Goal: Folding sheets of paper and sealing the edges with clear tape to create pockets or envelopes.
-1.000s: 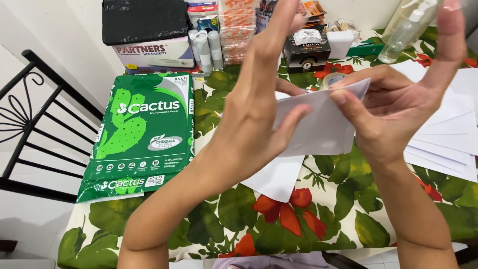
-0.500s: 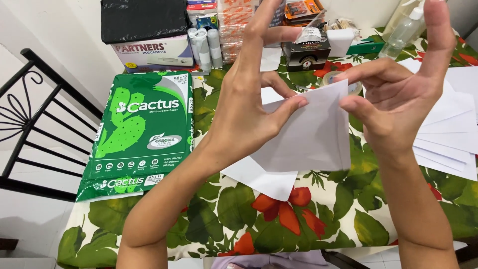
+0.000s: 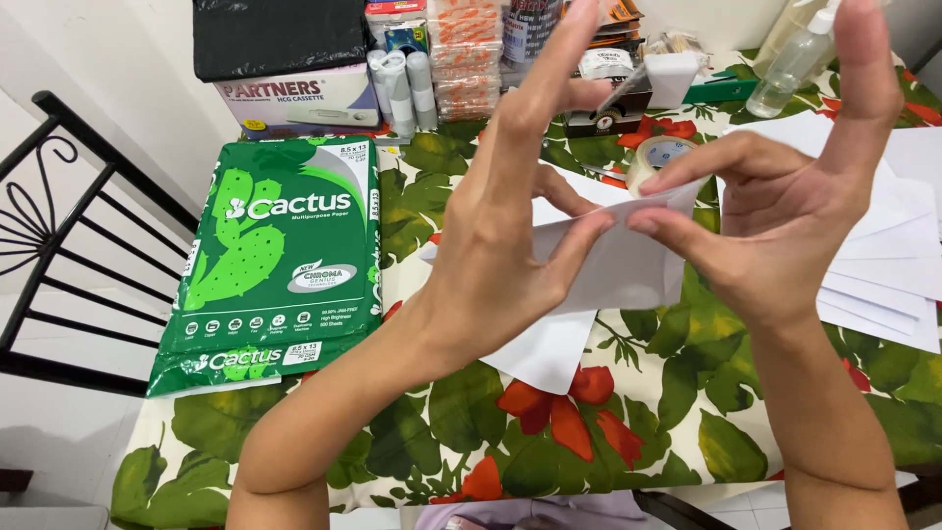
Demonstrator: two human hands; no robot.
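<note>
Fingers of the left hand (image 3: 500, 245) and the right hand (image 3: 785, 221) pinch a folded white paper (image 3: 613, 265) at its upper edge (the index fingers stick straight up), holding it above the flowered counter (image 3: 628, 432). A tape roll (image 3: 655, 155) sits just behind it, a green paper ream (image 3: 275, 260) lies left, and loose white sheets (image 3: 883, 265) lie right.
</note>
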